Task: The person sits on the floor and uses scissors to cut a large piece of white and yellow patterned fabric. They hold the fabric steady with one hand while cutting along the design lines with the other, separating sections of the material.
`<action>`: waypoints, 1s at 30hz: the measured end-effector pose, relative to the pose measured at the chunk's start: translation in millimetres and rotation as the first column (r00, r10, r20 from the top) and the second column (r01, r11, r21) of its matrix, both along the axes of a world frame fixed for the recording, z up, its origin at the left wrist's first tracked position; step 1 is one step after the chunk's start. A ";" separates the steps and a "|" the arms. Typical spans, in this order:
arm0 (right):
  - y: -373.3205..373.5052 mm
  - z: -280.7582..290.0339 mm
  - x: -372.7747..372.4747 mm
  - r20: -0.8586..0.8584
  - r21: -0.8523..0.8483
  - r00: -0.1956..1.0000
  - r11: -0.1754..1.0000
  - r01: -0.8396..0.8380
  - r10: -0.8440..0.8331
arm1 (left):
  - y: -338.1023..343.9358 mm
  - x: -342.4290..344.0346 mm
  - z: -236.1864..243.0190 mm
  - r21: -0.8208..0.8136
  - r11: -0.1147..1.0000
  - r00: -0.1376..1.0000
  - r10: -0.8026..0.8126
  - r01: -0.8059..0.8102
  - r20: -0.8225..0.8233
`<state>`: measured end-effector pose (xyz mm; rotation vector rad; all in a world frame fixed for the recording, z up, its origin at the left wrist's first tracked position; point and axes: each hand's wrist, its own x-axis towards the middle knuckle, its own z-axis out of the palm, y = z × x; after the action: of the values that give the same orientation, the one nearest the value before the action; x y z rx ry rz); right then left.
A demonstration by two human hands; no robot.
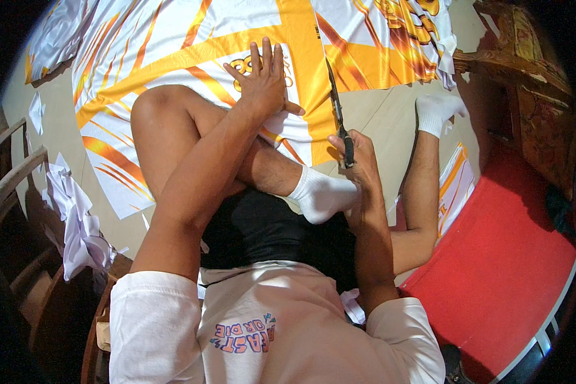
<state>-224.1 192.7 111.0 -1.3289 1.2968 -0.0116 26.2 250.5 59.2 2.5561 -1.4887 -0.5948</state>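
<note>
My left hand (261, 88) rests flat, fingers spread, on white-and-orange printed fabric (308, 105) laid over the tiled floor (377, 115); my right hand (361, 155) grips black-handled scissors (338, 110), blades beside the fabric's orange edge.

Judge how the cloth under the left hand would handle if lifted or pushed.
The cloth would probably droop: the similar heap at upper left lies in folds. It seems light, with thin edges. Pushing might wrinkle it, since it lies spread flat on the floor.
</note>
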 end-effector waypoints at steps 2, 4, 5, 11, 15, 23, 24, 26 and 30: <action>0.6 -0.2 1.1 -0.018 -0.022 1.000 1.000 -0.010 0.010 | 0.8 0.7 -0.9 -0.001 1.000 1.000 0.006 -0.006 -0.003; 1.8 2.4 3.1 -0.035 -0.016 0.999 1.000 -0.014 0.013 | 0.1 1.1 0.6 0.031 0.999 1.000 0.010 -0.010 -0.004; 0.5 0.8 1.4 -0.001 0.012 1.000 1.000 0.006 -0.006 | -0.8 0.3 2.2 0.033 0.999 1.000 0.005 -0.005 -0.001; -10.6 2.0 9.7 0.080 0.137 0.994 0.988 0.068 -0.080 | -2.3 -0.8 5.8 0.067 0.998 1.000 -0.001 0.000 0.013; -11.1 9.4 17.2 0.070 0.139 0.995 0.988 0.067 -0.077 | 0.4 -1.0 6.2 0.046 0.999 1.000 -0.003 0.003 0.004; -7.2 2.6 17.4 -0.004 0.006 0.999 0.999 0.043 -0.043 | -0.6 -2.1 3.1 0.014 1.000 1.000 0.000 0.000 0.006; -5.1 2.7 19.3 0.004 -0.007 0.999 0.999 0.037 -0.037 | 0.7 -0.8 3.6 0.016 1.000 1.000 0.005 -0.005 0.008; -2.2 4.4 21.3 0.011 -0.008 0.999 0.999 0.039 -0.039 | 1.4 0.8 4.7 0.019 1.000 1.000 0.006 -0.006 0.002; -3.0 6.3 20.6 0.058 0.070 0.995 0.995 0.071 -0.075 | -0.6 1.1 9.4 0.058 0.998 1.000 -0.013 0.013 -0.007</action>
<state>-203.5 189.7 117.3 -1.2144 1.2830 -0.0582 27.3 249.8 68.6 2.5865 -1.5093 -0.6568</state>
